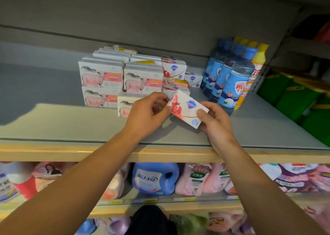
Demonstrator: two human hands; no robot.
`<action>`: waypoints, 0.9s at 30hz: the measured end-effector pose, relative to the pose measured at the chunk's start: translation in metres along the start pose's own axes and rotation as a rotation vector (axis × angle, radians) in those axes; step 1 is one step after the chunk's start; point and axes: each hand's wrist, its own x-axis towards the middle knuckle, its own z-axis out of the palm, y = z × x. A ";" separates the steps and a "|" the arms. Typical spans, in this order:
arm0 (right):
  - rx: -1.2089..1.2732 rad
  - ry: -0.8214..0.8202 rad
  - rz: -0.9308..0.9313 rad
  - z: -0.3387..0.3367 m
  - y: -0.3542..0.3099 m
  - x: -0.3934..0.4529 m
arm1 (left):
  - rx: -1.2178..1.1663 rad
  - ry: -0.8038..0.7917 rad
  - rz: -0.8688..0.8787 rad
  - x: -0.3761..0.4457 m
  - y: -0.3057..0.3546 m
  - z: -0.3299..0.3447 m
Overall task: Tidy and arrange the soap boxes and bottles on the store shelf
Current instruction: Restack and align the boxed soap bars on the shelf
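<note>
Grey shelf [71,124] bearing stacked soap boxes [101,77] and blue bottles [234,86] — in front, a tilted white soap box [187,109] held above the shelf, left hand [144,116] and right hand [214,122] fingers pinching its ends.

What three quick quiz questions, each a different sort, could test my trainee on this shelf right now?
1. True or false: both hands, left and right, hold the white cardboard soap box with the red pomegranate print.
2. The clear bottles with blue caps and blue labels stand on which side of the white soap boxes with the pink cow picture? A left, B right.
3. Fill in: the jug on the lower shelf is ____ in colour.

Key: 1 true; 2 B; 3 blue.
</note>
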 end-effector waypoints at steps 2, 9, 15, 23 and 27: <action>0.023 -0.043 -0.013 0.000 -0.002 -0.008 | -0.035 -0.090 -0.018 -0.002 0.000 -0.001; -0.025 -0.120 -0.018 -0.002 -0.001 -0.017 | -0.241 -0.299 -0.064 -0.002 0.001 -0.003; -0.038 -0.287 -0.146 -0.001 -0.009 -0.025 | -0.386 -0.260 -0.254 0.000 0.004 -0.006; 0.016 -0.229 -0.119 -0.002 -0.006 -0.024 | -0.360 -0.228 -0.418 0.002 0.006 -0.007; 0.053 -0.179 -0.067 0.000 -0.005 -0.023 | -0.304 -0.251 -0.443 0.003 0.007 -0.006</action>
